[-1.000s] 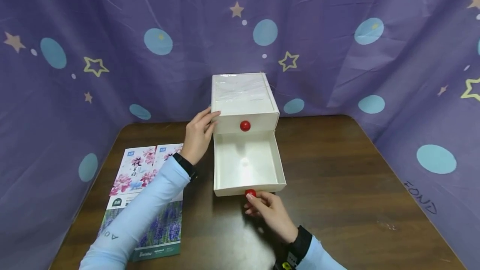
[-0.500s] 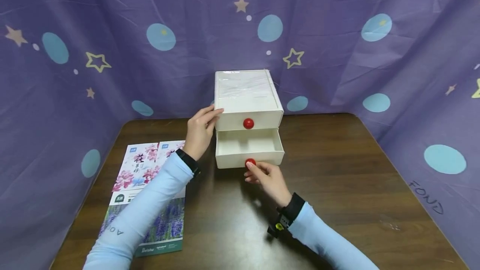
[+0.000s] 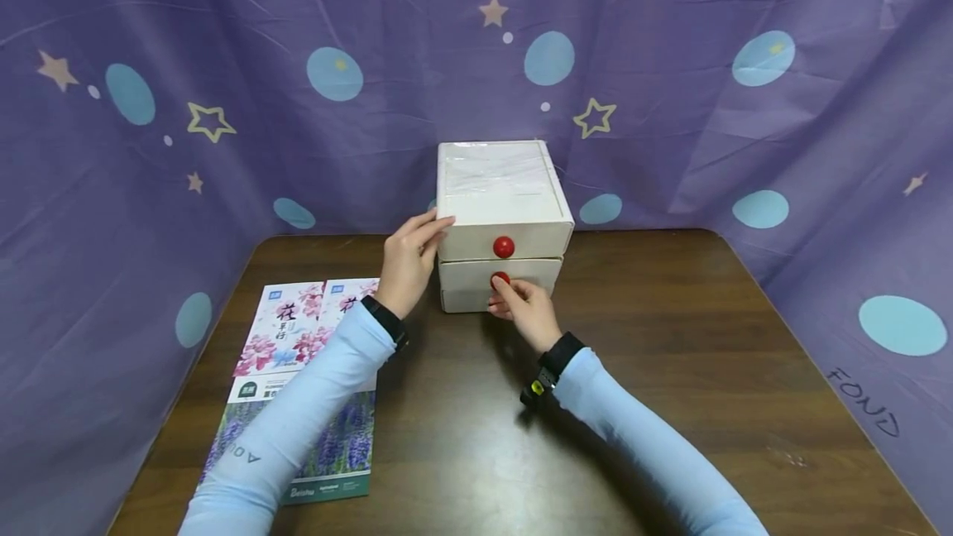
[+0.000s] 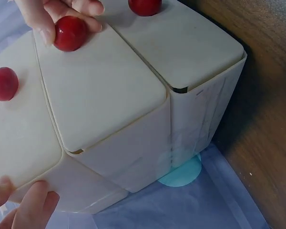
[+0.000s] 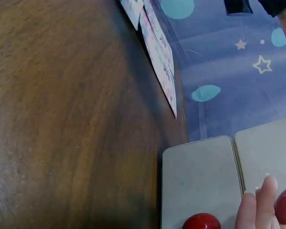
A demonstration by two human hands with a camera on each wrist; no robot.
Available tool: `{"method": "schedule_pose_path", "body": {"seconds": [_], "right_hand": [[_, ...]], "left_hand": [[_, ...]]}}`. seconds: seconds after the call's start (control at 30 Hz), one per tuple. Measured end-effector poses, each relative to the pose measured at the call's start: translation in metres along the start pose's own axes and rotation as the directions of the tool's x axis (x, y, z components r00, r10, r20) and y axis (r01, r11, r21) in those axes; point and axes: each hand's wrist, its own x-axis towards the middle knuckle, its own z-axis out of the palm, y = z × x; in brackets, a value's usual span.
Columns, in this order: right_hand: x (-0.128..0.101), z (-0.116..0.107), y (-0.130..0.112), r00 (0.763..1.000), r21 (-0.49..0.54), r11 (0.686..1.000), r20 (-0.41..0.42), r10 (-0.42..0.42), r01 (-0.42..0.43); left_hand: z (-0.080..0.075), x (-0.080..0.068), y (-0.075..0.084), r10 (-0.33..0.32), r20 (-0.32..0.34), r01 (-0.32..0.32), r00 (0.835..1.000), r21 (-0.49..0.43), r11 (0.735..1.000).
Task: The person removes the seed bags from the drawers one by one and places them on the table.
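A white drawer box (image 3: 499, 180) stands at the back of the table, with red round knobs on its drawer fronts. My right hand (image 3: 530, 317) pinches the red knob (image 4: 70, 33) of the middle drawer (image 4: 105, 86) between thumb and fingers. That drawer front sits level with its neighbours. My left hand (image 3: 408, 267) rests its fairly straight fingers on the box's upper left front corner. In the left wrist view, left fingers (image 4: 33, 205) touch the edge beside the top drawer (image 4: 24, 129). The bottom drawer (image 5: 198, 179) shows its own knob (image 5: 201, 222) in the right wrist view.
Printed flower booklets (image 3: 298, 329) lie on the brown wooden table (image 3: 670, 354) at the left, partly under my left forearm. A purple curtain (image 3: 670, 122) with stars and blue ovals hangs close behind the box.
The pulled-out drawer has slid back into the box, pushed by my right hand at its knob; its inside is now hidden. My left hand has stayed at the box's corner.
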Motion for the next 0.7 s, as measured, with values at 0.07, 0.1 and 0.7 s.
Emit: {"method": "schedule_pose_path", "body": {"seconds": [0.07,0.1,0.7], "right_hand": [[0.001,-0.001,0.0,1.0,-0.014,1.0,0.0,0.002,-0.002],[0.002,-0.001,0.0,1.0,-0.028,1.0,0.002,0.0,0.0],[0.005,-0.017,0.03,0.995,-0.37,0.925,0.006,0.095,-0.086]], "left_hand": [[0.0,-0.001,0.0,0.0,-0.002,0.0,1.0,0.001,1.0],[0.001,-0.001,0.0,-0.002,-0.002,0.002,1.0,-0.001,1.0],[0.021,-0.031,-0.022,-0.001,0.233,-0.012,0.972,0.057,0.998]]}}
